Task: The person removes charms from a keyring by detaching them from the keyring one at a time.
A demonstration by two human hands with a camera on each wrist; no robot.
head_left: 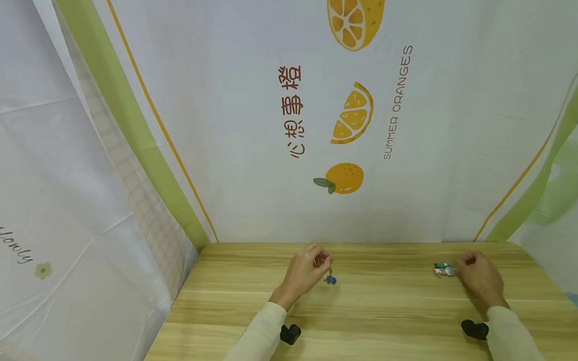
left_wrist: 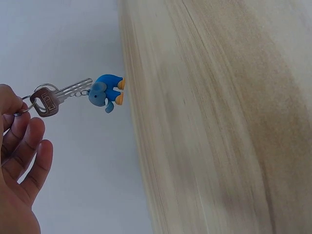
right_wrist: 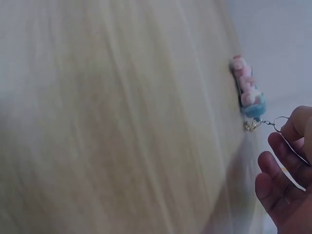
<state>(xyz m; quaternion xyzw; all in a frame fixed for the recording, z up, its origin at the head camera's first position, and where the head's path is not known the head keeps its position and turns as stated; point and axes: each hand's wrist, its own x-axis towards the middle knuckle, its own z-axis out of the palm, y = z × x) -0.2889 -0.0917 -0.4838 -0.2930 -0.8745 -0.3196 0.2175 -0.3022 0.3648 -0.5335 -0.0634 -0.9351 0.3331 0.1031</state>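
My left hand (head_left: 305, 270) pinches a metal key ring above the wooden table. From the ring hang a key (left_wrist: 48, 102) and a blue elephant charm (left_wrist: 101, 92) with orange feet, joined by a short chain. Over on the right side, my right hand (head_left: 483, 275) pinches a thin ring tied by a small chain to a pink, white and teal figure charm (right_wrist: 249, 87). In the head view that charm (head_left: 444, 269), with green on it too, lies at the fingertips, low over or on the table; I cannot tell which.
The wood-grain table (head_left: 375, 321) ends at a white cloth backdrop (head_left: 247, 200) printed with oranges and writing. Another cloth (head_left: 70, 148) hangs on the left. A black wrist piece (head_left: 290, 334) juts from the left sleeve, and another black piece (head_left: 475, 329) from the right.
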